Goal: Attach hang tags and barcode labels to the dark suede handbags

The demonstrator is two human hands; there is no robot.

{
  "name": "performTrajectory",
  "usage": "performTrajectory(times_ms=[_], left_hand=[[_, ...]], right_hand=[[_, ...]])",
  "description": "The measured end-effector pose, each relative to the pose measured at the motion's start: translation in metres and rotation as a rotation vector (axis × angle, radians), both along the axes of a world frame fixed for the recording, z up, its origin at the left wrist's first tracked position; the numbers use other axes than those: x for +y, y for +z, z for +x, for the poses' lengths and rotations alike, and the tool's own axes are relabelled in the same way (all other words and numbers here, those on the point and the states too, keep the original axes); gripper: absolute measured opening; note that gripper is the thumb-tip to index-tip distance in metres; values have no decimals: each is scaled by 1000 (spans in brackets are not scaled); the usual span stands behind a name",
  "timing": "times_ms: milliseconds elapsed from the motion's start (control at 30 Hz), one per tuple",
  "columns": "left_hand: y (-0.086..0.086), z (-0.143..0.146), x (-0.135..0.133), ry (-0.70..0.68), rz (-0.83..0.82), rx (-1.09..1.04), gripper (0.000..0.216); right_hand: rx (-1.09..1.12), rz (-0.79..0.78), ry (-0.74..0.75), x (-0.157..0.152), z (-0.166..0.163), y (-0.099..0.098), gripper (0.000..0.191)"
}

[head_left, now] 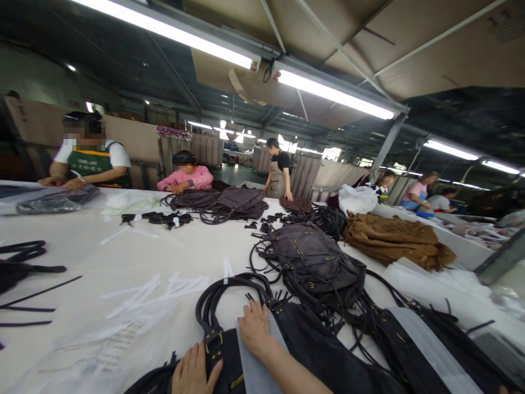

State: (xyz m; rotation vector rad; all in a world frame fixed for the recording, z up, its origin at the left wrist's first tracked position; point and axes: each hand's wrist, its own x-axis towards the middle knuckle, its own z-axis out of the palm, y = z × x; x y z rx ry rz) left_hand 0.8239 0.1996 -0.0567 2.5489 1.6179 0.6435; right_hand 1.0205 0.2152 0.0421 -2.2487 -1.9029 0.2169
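A black handbag (311,334) with looped handles (209,303) and brass-coloured studs lies flat at the front of the table. Across it runs a pale translucent strip (248,364). My right hand (256,328) rests on the strip's upper end, its fingers slightly bent and pressed down. Beside the handle's buckle (214,343), my left hand (194,372) lies on the bag with the thumb held apart from the fingers. The lower part of the bag runs out of view.
A second black bag (414,339) with a similar strip lies to the right. Behind are a dark grey bag (315,262) and stacked brown bags (397,238). White paper strips (139,293) lie at left on the white table (205,246). Several co-workers stand or sit beyond.
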Motion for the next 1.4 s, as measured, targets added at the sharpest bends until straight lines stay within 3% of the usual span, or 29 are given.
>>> performTrajectory(times_ms=[100,200,267,400,533,667,767,833,933,1000,1067,1267,1333,1400], left_hand=[[15,7,4,83,40,-105,48],[46,17,-19,136,95,-229,58],[74,18,-55,96,19,-297,50],[130,-5,-144,-158,-116,-307,49],[155,-59,-217,-77,-66,-283,51],[157,-114,-279,-6,-131,-293,47],[157,-145,-319,21,-288,-371,29],[152,-165,-342,138,-393,-420,18],[138,-204,-365,429,-509,-422,31],[127,-231,-369,663,-550,-374,34],[118,-255,-365,792,-580,-315,33],[111,-304,-336,714,-650,-248,31],[110,-321,-334,750,-646,-239,35],[109,-334,-335,703,-679,-260,34]], right_hand=[[31,31,18,-24,-12,-6,46],[-20,74,124,-45,-15,-12,52],[-76,84,159,-55,-14,-13,52],[-226,66,150,-61,-15,-12,50],[-355,116,194,-62,-16,-22,51],[-430,198,224,-66,-10,-34,51],[-453,241,230,-67,-7,-40,52],[-452,248,228,-66,-6,-43,52],[-427,183,215,-63,-4,-43,54],[-397,105,212,-61,-3,-41,55],[-365,40,212,-62,-2,-38,57],[-268,-92,165,-67,-2,-29,65],[-244,-124,155,-66,1,-30,68],[-248,-131,165,-65,6,-33,70]])
